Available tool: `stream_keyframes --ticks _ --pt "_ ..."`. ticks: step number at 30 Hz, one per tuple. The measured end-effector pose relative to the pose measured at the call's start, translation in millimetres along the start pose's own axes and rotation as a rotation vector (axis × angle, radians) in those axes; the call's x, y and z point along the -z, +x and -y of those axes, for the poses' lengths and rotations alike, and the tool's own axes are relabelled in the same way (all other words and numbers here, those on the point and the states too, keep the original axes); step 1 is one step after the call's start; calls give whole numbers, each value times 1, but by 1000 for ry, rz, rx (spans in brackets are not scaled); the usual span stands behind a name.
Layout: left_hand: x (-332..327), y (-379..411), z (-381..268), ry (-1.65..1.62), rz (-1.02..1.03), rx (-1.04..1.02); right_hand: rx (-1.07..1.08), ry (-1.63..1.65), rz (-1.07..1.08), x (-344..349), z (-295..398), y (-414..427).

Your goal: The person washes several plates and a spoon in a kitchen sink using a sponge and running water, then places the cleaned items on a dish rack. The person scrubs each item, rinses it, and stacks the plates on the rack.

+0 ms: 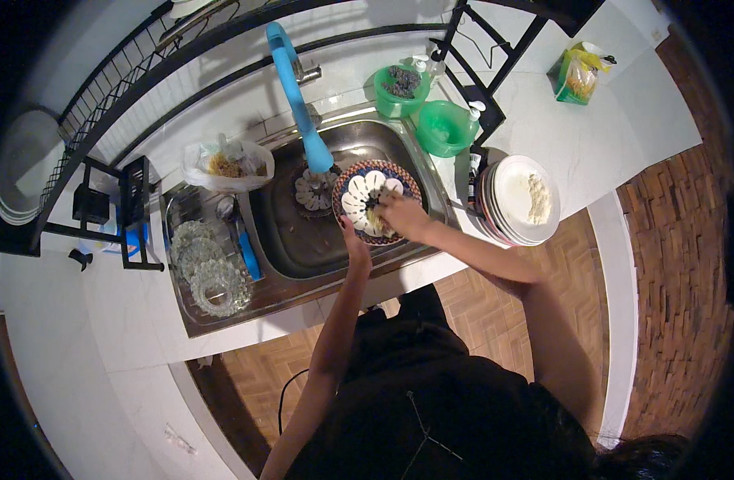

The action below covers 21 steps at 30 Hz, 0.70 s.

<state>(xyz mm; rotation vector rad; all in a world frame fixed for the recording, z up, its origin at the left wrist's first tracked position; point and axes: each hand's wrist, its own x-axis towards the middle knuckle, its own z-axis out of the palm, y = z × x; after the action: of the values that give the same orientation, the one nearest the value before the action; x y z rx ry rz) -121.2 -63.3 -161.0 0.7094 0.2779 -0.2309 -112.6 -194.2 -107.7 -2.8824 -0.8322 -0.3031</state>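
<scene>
My left hand [356, 243] grips the near left rim of a patterned plate [356, 195] with white petals and a dark, checkered border, held tilted over the right part of the steel sink. On the plate's face, my right hand [398, 215] presses something yellowish, perhaps a sponge, mostly hidden under the fingers. A similar patterned plate [310, 195] lies in the sink basin [289, 246], partly covered by the held plate. The blue faucet [298, 99] hangs above it, its spout end just left of the held plate.
Right of the sink stand a stack of plates [511, 201], a green basin [445, 129] and another green basin [397, 105] with dark scouring pads. Glass dishes [214, 276] and a blue-handled utensil [247, 255] lie on the drainboard. A plastic bag [226, 165] of scraps sits behind. A black rack [223, 75] spans above.
</scene>
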Motion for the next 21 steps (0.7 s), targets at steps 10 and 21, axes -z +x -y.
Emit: stream_keyframes --ticks 10,21 --pt "-19 4 -8 5 -73 249 70 132 69 38 19 -28" --pt "-32 50 -45 557 53 594 -167 418 111 49 -19 -6"
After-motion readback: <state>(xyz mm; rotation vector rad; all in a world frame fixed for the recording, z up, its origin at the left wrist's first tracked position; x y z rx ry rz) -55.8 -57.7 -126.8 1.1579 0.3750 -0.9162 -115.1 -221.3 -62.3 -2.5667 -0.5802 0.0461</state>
